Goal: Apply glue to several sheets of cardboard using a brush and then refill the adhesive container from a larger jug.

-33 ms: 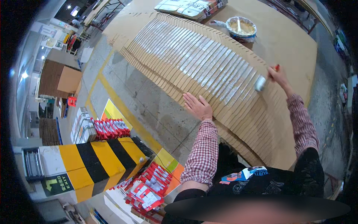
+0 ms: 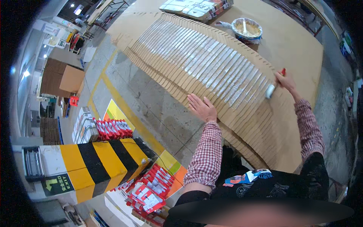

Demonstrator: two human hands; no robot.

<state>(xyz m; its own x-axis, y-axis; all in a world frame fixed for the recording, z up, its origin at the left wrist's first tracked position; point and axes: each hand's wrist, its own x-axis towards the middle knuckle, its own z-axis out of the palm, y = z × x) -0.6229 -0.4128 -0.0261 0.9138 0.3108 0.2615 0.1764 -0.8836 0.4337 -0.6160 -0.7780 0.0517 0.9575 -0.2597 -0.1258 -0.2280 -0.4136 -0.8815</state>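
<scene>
A long fan of overlapping brown cardboard pieces (image 2: 211, 99) stretches diagonally across the table. Glossy, wet-looking strips (image 2: 196, 62) cover much of its middle, while the end nearest me looks dry. My right hand (image 2: 285, 80) is wrapped round the red handle of a brush (image 2: 270, 91), whose pale bristles rest at the right edge of the shiny area. Lying flat with fingers stretched, my left hand (image 2: 203, 108) presses on the left edge of the fan. Beyond the fan, a plastic-lined bowl (image 2: 261, 33) contains beige paste and a white stick.
A strapped, wrapped bundle (image 2: 189, 9) lies at the table's far edge. The brown tabletop (image 2: 302, 49) extends to the right. On the left are a yellow-and-black striped pillar (image 2: 102, 162), red-and-white packed goods (image 2: 151, 193) and stacked cardboard (image 2: 55, 79) across the grey floor.
My right hand and the brush have moved slightly right and toward me over the cardboard. My left hand keeps its place on the fan's edge.
</scene>
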